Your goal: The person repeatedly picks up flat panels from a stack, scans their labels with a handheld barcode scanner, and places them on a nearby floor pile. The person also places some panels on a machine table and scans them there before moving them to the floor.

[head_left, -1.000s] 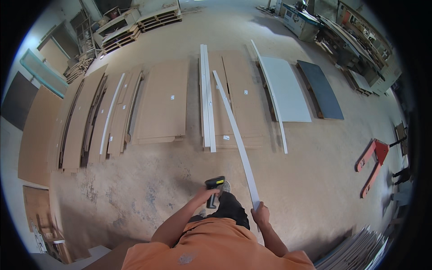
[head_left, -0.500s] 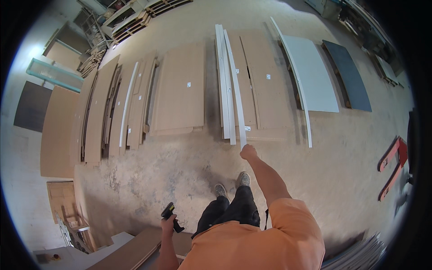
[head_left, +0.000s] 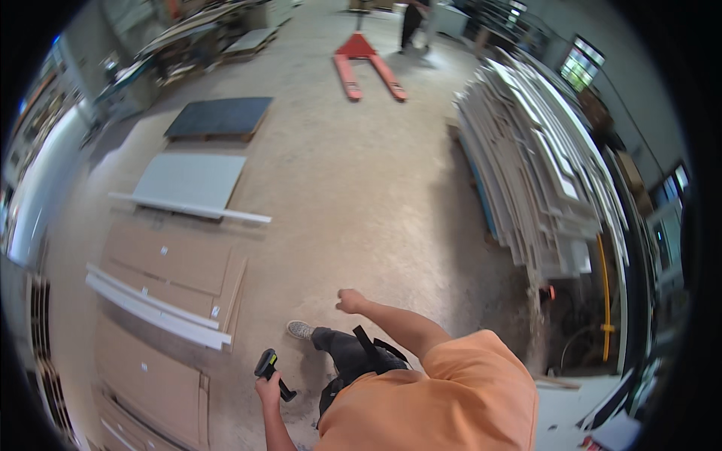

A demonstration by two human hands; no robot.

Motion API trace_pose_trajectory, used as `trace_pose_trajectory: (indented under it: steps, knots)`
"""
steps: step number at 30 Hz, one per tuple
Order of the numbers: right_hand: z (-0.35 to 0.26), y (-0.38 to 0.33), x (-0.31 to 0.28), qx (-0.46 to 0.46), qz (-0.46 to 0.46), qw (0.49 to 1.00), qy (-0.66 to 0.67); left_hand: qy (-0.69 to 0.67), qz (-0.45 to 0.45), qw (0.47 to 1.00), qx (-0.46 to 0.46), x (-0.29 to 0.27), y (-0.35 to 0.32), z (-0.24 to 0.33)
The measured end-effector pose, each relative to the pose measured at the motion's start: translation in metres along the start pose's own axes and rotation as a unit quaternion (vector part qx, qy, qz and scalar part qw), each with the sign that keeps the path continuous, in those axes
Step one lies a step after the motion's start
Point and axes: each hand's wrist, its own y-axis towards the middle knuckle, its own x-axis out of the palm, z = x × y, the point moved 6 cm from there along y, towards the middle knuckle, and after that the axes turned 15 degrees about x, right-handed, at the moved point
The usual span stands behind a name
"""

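Left hand (head_left: 268, 386): wrapped around the grip of a black handheld scanner (head_left: 266, 362).
Scanner: in the left hand, near, left of the person's body, its head raised above the grip; a yellow-green patch marks it.
Right hand (head_left: 350, 301): stretched out over bare floor (head_left: 391, 233), farther out than the left; fingers look partly curled, but I cannot tell how wide or narrow they are.
White strips (head_left: 165, 312): at left, lying lengthwise side by side on brown boards (head_left: 169, 259), well apart from the right hand.
Brown panel (head_left: 154, 387): near left, flat, with 1 small white label.
Pale panel (head_left: 194, 180): beyond the brown boards, with 1 long white strip (head_left: 233, 215) along its near edge.
Dark panel (head_left: 219, 116): farther still, on a wooden support.
Pallet jack (head_left: 356, 46): red, far centre, 2 forks pointing this way.
Co-worker's legs (head_left: 411, 28): far, just right of the pallet jack.
Stacked sheets (head_left: 519, 158): right, leaning in a long row.
Shoe (head_left: 300, 329): 1 patterned shoe on the floor, between the hands.
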Motion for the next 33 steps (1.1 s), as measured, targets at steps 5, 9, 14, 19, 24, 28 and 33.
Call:
trace_pose_trajectory:
  steps: [5, 9, 14, 19, 24, 28, 33]
  knots:
    - [0.281, -0.159, -0.072, 0.313, 0.213, 0.883, 0.277, 0.029, -0.187, 0.982, 0.016, 0.100, -0.021, 0.040]
    - [0.449, -0.310, -0.022, 0.440, 0.273, 0.797, 0.310, 0.105, -0.329, 0.936, 0.066, 0.210, -0.070, 0.087]
    - [0.568, -0.433, 0.161, 0.583, 0.101, 0.750, 0.295, 0.183, -0.484, 0.833, 0.193, 0.350, -0.159, 0.163]
    - [0.602, -0.488, 0.287, 0.537, -0.072, 0.609, 0.579, 0.209, -0.553, 0.778, 0.214, 0.480, -0.278, 0.231]
    - [0.689, -0.513, 0.231, 0.526, 0.081, 0.558, 0.637, 0.232, -0.647, 0.682, 0.248, 0.607, -0.420, 0.282]
    - [0.783, -0.528, 0.113, 0.442, 0.287, 0.537, 0.658, 0.159, -0.734, 0.574, 0.327, 0.688, -0.531, 0.319]
    - [0.902, -0.590, -0.048, 0.311, 0.488, 0.423, 0.697, 0.141, -0.811, 0.467, 0.324, 0.770, -0.615, 0.337]
